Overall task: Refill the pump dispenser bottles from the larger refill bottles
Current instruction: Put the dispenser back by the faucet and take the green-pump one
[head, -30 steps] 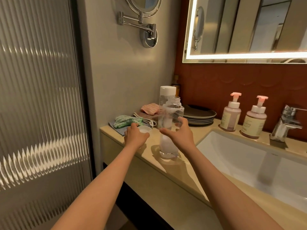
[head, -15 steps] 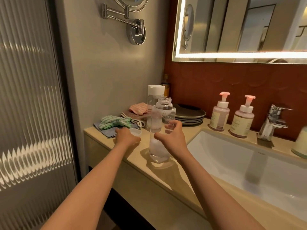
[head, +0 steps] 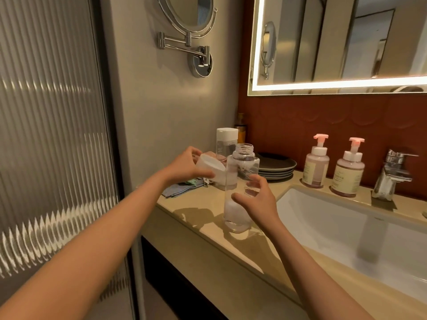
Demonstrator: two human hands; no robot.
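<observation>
Head view: left hand (head: 184,166) holds the white cap (head: 211,169) raised, grip pinching it. Right hand (head: 256,200), fingers spread, hovers at the uncapped clear refill bottle (head: 240,188) standing on the tabletop (head: 203,218). Two pump dispensers (head: 316,167) stand behind the sink (head: 346,229).

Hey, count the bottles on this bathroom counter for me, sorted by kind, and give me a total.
Pump dispenser bottles with pink pumps: 2
Tall clear refill bottles: 2, one open, one capped
Small amber bottle in the corner: 1
Total: 5
</observation>
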